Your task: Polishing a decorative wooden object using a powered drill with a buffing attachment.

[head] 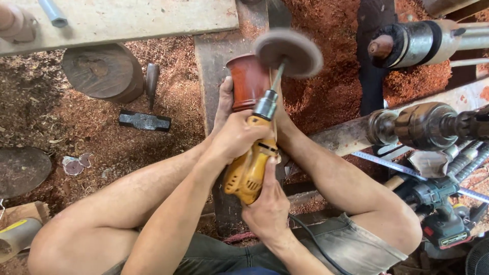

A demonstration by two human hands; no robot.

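right hand (pixel 269 211) grips the rear of the yellow electric drill (pixel 249 170); left hand (pixel 238 136) clamps its front; the blurred buffing wheel (pixel 289 52) seems to touch the reddish wooden cup (pixel 248 81), braced apparently by a foot; polishing underway; next, steady pressure around the wall.

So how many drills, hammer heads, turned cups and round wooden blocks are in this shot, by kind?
Drills: 2, yellow drill and dark cordless drill
Hammer head: 1
Red wooden cup: 1
Round wooden blocks: 2, far block and near block
Total: 6
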